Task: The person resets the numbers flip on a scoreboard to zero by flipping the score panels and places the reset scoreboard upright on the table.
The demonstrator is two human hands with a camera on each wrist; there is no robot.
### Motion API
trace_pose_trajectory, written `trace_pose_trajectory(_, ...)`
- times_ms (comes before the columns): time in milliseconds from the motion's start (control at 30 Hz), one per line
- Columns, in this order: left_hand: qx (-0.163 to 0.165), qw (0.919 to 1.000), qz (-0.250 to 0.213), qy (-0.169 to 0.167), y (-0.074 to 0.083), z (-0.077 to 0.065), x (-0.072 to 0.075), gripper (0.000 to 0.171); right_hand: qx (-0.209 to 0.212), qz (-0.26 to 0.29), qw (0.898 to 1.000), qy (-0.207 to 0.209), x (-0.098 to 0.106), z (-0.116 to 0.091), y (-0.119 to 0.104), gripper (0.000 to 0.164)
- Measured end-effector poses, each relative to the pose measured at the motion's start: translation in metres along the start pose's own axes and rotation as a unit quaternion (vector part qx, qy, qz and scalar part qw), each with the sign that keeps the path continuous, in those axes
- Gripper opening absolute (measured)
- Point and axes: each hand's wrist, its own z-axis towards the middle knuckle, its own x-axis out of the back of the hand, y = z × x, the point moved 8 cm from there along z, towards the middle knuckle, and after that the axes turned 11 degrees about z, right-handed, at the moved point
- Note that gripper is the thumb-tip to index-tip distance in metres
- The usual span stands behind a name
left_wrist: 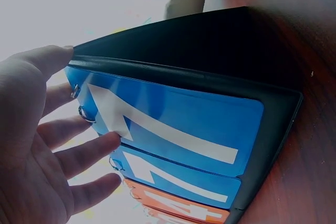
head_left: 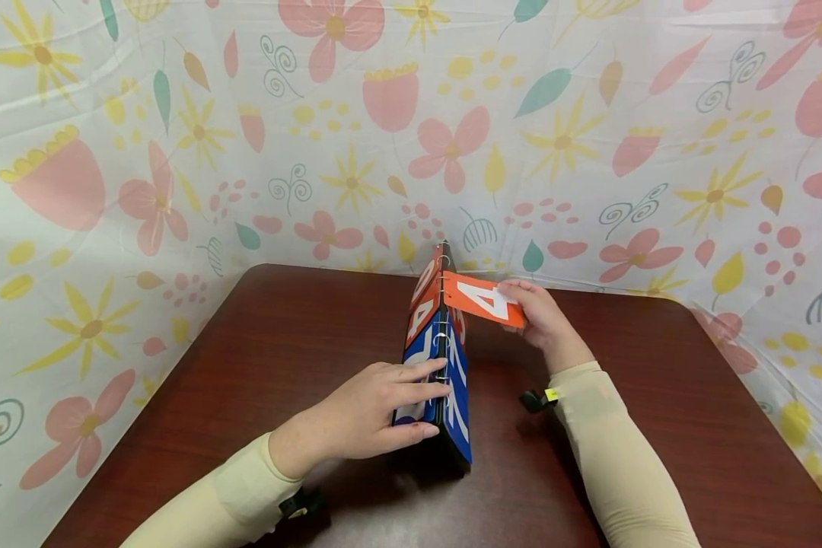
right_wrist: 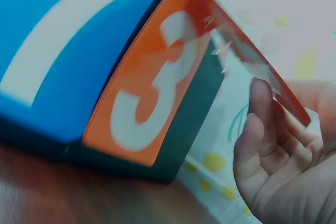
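Note:
A tabletop flip scoreboard [head_left: 457, 415] stands tent-like, with blue and orange number cards on rings along its top ridge. My left hand [head_left: 366, 411] lies across the ridge at the near end, fingers spread and fairly straight over the rings. In the left wrist view, blue cards [left_wrist: 178, 124] hang below those fingers. Between thumb and fingers, my right hand [head_left: 537, 312] pinches the outer end of an orange card marked 4 [head_left: 476, 293], lifted out to the right of the ridge. Beneath it, an orange card with a 3 [right_wrist: 149, 93] shows in the right wrist view.
The scoreboard stands on a dark reddish-brown table [head_left: 301, 320]. A flower-printed curtain [head_left: 397, 152] hangs behind the table and along its sides. Small black wrist devices [head_left: 536, 400] sit at both sleeve cuffs.

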Motion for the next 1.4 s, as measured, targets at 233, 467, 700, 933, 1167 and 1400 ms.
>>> trace_pose_trajectory(233, 0.0, 1.0, -0.005, -0.004, 0.0, 0.0, 0.001, 0.047, 0.026, 0.119, 0.992, -0.045, -0.02, -0.019, -0.025, 0.033)
trace_pose_trajectory(467, -0.001, 1.0, -0.003, 0.0, 0.001, 0.0, 0.001, 0.047, 0.124, 0.09, 0.977, -0.146, -0.059, -0.042, -0.049, 0.04)
trace_pose_trajectory(700, -0.001, 1.0, -0.007, 0.002, 0.0, 0.0, 0.0, 0.047, 0.239, -0.065, 0.961, -0.121, -0.085, -0.053, -0.056, 0.043)
trace_pose_trajectory(933, -0.006, 0.9999, -0.007, 0.01, 0.0, 0.001, 0.0, 0.047, 0.291, -0.278, 0.91, -0.098, -0.114, -0.049, -0.048, 0.063)
trace_pose_trajectory(1167, -0.002, 0.9999, -0.015, 0.005, -0.001, 0.001, 0.001, 0.047, 0.293, -0.355, 0.878, -0.128, -0.132, -0.039, -0.039, 0.061)
trace_pose_trajectory(1400, -0.004, 0.9997, -0.022, 0.003, -0.001, 0.001, 0.0, 0.047, 0.258, -0.371, 0.885, -0.114, -0.126, -0.023, -0.031, 0.063)
